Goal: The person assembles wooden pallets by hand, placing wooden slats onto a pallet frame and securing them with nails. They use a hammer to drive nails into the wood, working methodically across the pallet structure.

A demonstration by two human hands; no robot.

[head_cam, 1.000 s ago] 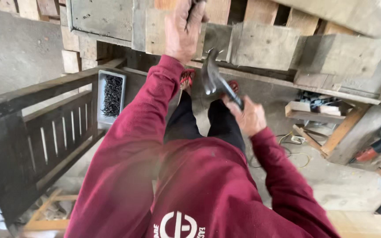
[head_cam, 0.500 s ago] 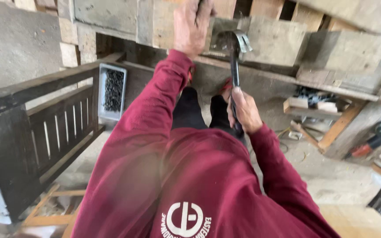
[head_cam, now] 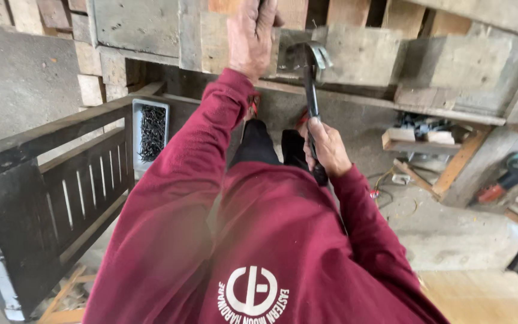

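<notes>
My left hand (head_cam: pixel 252 35) reaches up and presses on a weathered wooden pallet (head_cam: pixel 355 54) at the top of the view, fingers bent over a board; whether it pinches something small I cannot tell. My right hand (head_cam: pixel 326 145) grips the black handle of a claw hammer (head_cam: pixel 313 72). The hammer's steel head is raised against the pallet board just right of my left hand. Both arms are in dark red sleeves.
A white tray of dark nails (head_cam: pixel 151 129) rests on a dark slatted wooden frame (head_cam: pixel 49 180) at the left. Wood offcuts (head_cam: pixel 418 137) and an orange power tool (head_cam: pixel 505 174) lie on the concrete floor at the right.
The hammer has swung from low near my waist up to the pallet board. My left hand has stayed on the board.
</notes>
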